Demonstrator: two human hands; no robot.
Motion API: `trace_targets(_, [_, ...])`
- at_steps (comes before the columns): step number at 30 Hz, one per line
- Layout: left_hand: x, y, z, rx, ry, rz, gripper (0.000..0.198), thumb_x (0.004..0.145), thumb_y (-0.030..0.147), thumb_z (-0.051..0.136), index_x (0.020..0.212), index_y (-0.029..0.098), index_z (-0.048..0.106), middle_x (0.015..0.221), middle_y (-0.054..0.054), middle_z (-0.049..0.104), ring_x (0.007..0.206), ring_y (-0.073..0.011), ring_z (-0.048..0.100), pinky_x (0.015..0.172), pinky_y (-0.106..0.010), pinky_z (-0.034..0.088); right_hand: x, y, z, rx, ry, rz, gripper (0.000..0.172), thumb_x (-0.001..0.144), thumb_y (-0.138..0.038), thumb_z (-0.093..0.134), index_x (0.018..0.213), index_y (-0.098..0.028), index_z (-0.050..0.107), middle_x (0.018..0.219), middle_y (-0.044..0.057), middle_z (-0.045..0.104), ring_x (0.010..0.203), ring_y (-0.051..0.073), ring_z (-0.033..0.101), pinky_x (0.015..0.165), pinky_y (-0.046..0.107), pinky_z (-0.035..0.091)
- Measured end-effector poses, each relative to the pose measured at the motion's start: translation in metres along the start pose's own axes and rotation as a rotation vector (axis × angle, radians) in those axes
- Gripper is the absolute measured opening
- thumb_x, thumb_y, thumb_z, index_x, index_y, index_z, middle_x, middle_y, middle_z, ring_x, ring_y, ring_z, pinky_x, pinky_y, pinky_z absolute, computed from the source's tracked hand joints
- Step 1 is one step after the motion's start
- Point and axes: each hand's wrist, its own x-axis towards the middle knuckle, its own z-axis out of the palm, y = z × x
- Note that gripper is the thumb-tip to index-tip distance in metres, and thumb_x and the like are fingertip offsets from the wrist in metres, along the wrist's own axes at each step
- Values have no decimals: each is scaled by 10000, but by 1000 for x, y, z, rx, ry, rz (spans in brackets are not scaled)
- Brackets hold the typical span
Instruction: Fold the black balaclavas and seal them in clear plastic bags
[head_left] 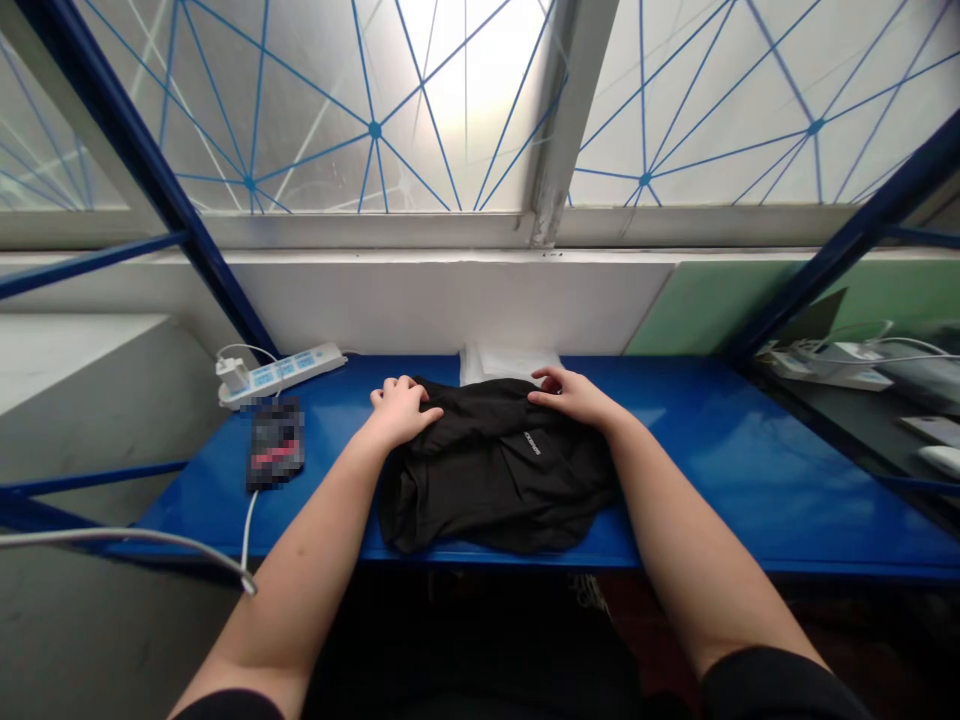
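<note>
Both forearms come in from the bottom of the view, sleeves pushed short. Left hand [401,412] sits on the far left corner of the black garment [486,480], fingers curled over the edge, no clear pinch. Right hand [574,395] lies on the far right side, fingers lightly bent and resting on top, can't tell if any cloth is gripped. Garment is bunched in a rough pile in the middle of the blue metal shelf [750,490], small white logo [532,443] showing near the right hand. Hand placement is good: both on the far edge, evenly spread, so tension stays even and the cloth won't skew. Left of it, a white cable [247,530] runs up to a pixelated dark object [275,443], can't tell what it is. Behind that, a white power strip [281,375] with a plug in it. A flat white packet [510,365] sits against the wall [420,300], just behind the garment. Frosted window [450,110] beyond, blue netting lines across it
</note>
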Motion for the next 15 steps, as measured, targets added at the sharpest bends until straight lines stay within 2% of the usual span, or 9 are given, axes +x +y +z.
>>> trace_targets(2, [0,0,2,-16,53,26,265,804,479,689,891,230,667,1211,-117,614,1256,-379,429,1023,-565,330,2,-1,5,3,-11,22,531,763,-544,740,1155,-194,663,971,80,695,880,236,635,784,330,481])
trace_targets(5, [1,3,0,-117,181,59,136,809,320,692,825,220,600,1126,-83,664,1234,-331,491,1053,-541,314,5,-2,8,53,-56,10,423,718,-533,773,943,-189,672,825,40,660,771,209,600,701,308,457])
trace_targets(7, [1,6,-4,-272,225,72,128,828,305,665,806,220,573,950,-52,683,1029,-267,600,973,-458,402,5,-4,6,161,-47,-33,383,697,-514,788,840,-200,623,754,0,609,714,179,560,667,293,435])
trace_targets(9, [0,8,-11,-469,259,82,172,834,353,663,794,219,563,801,-16,652,810,-206,613,831,-365,460,1,-7,1,349,-1,-85,377,681,-483,811,809,-211,583,776,-14,597,722,164,551,683,287,436])
trace_targets(11, [-3,8,-21,-694,288,104,242,802,409,707,788,212,568,761,-1,637,742,-176,604,750,-310,468,-7,-9,-9,556,44,-131,386,657,-452,842,783,-217,563,872,0,629,782,168,578,740,299,457])
trace_targets(13, [-9,7,-32,-953,239,146,317,755,458,763,833,204,591,783,-6,659,746,-167,624,729,-283,475,-18,-10,-21,704,29,-178,409,635,-482,855,733,-215,563,954,30,658,849,196,611,795,336,477])
trace_targets(15, [-14,5,-42,-1198,61,201,437,749,572,749,931,200,613,784,-26,687,680,-164,637,663,-272,479,-27,-9,-34,764,-46,-223,474,618,-629,816,687,-215,596,959,73,683,916,253,638,838,394,492])
